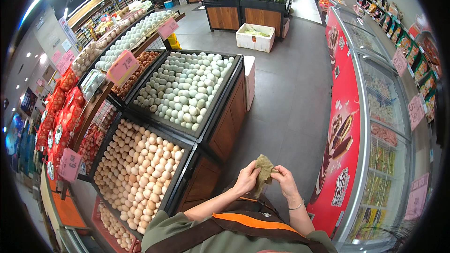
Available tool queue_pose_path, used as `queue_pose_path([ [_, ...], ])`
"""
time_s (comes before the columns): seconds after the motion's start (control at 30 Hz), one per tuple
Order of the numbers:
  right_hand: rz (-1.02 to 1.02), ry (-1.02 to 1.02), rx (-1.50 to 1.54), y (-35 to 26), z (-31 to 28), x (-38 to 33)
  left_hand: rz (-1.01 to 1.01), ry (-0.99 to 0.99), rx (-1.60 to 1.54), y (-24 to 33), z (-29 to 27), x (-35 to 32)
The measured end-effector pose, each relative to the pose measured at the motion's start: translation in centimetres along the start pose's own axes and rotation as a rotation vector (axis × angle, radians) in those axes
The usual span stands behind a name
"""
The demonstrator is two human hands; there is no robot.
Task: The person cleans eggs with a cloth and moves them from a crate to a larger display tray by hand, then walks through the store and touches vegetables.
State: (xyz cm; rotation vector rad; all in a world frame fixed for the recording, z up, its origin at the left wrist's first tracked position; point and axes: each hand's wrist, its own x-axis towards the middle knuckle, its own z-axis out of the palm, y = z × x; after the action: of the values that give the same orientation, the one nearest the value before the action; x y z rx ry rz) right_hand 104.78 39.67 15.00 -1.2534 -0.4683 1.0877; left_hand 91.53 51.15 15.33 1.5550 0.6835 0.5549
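Observation:
A crumpled, olive-brown cloth (263, 172) is held up in front of my body, above the aisle floor. My left hand (247, 178) pinches its left side, thumb and fingers closed on the fabric. On the opposite side my right hand (286, 183) grips the right edge, its fingers curled together. The cloth's lower end hangs down between the two hands. Close by on my left stands a black-rimmed bin of brown eggs (140, 171). Behind it is a second bin, filled with pale green eggs (187, 86). Neither hand touches the eggs.
A red-sided freezer (344, 112) with glass lids runs along the right. Shelves of egg trays (126, 42) and red net bags (58, 112) line the left. Farther ahead, a white crate (255, 37) sits on the floor before a vegetable stand (248, 11).

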Motion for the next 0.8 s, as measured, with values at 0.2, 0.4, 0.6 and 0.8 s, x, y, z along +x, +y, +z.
queue_pose_path([
  [0.2,-0.041,0.179,-0.108,-1.0,-4.4,11.8,-0.030,0.009,0.000,-1.7,0.4,11.2],
  [0.4,0.040,0.441,-0.260,-5.4,-10.4,25.5,-0.052,0.033,-0.038,-2.7,1.1,26.9],
  [0.6,0.379,-0.080,0.690,-13.5,-14.8,39.2,0.286,-0.313,0.306,4.4,3.2,44.2],
  [0.8,0.178,-0.173,1.040,-13.4,-18.3,54.4,0.506,-0.473,0.593,5.3,6.1,58.2],
])
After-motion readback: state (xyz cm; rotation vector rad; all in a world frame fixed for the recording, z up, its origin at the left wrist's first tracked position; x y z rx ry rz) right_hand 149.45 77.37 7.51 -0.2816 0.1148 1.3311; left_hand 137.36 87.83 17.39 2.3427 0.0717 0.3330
